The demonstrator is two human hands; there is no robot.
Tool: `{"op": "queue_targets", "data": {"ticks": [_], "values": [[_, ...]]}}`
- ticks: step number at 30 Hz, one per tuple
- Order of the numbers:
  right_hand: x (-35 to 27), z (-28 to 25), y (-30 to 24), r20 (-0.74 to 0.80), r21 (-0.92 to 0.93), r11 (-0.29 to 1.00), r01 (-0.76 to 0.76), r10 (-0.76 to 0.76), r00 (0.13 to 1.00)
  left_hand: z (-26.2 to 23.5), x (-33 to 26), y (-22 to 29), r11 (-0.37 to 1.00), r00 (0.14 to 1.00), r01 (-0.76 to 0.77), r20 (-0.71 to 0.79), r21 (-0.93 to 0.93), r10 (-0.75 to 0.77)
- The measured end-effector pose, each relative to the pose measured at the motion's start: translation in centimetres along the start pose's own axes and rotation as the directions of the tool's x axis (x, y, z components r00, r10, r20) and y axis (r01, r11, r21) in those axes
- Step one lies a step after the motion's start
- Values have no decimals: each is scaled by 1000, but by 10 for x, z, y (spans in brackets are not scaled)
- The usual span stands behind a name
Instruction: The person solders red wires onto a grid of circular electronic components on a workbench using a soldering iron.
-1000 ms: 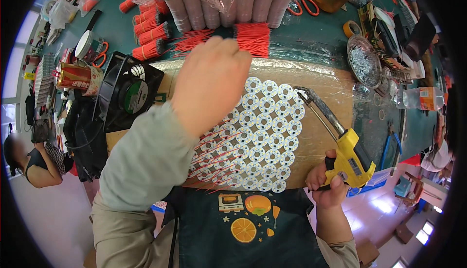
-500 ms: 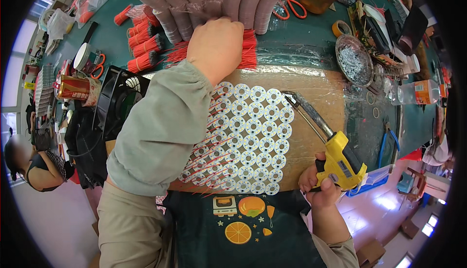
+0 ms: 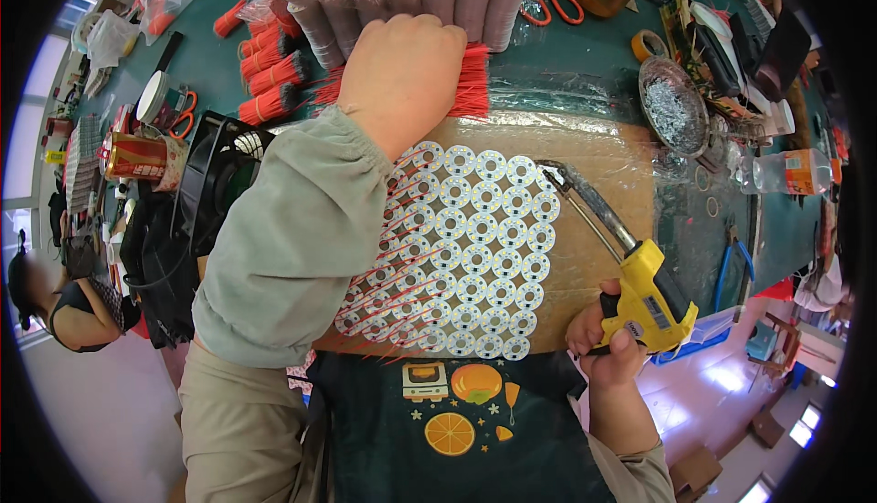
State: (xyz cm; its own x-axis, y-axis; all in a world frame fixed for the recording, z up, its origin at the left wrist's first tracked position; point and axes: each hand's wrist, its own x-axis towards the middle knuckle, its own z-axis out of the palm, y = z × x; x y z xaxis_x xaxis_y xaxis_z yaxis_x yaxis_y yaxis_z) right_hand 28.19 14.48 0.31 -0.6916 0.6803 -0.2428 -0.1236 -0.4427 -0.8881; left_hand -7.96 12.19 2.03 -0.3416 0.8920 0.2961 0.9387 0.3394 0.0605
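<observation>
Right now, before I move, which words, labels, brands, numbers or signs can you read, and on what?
Yellow soldering gun: label print too small to read.
Round LED boards: markings too small.
Red-and-gold can: pale lettering, which I won't transcribe.
Clear bottle, orange label: print too blurred.

Yellow soldering gun [image 3: 656,300] aslant beside gridded white ring-shaped boards [image 3: 467,257], red wires [image 3: 471,87] beyond.

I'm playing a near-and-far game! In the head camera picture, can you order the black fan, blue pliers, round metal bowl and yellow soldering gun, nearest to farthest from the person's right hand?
1. Yellow soldering gun: held in the right hand.
2. Blue pliers: to the hand's right.
3. Round metal bowl: higher up, right side.
4. Black fan: across on the left.
</observation>
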Motion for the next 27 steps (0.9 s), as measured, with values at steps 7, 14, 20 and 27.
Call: {"op": "queue_targets", "data": {"ticks": [7, 14, 20, 27], "values": [[-1, -4, 3, 0, -4, 1000, 9, -9, 1000, -16, -27, 7, 991, 984, -99, -157, -91, 84], [-11, 0, -4, 36, -95, 994, -60, 64, 997, -45, -90, 30, 929, 993, -115, -55, -353, 103], [-42, -17, 4, 164, -290, 950, -114, 167, 972, -51, -148, 47, 898, 992, -64, 67, -436, 104], [-51, -25, 3, 346, -632, 771, 84, 183, 920, -40, -176, 53, 864, 994, -30, 78, -502, 80]]}}
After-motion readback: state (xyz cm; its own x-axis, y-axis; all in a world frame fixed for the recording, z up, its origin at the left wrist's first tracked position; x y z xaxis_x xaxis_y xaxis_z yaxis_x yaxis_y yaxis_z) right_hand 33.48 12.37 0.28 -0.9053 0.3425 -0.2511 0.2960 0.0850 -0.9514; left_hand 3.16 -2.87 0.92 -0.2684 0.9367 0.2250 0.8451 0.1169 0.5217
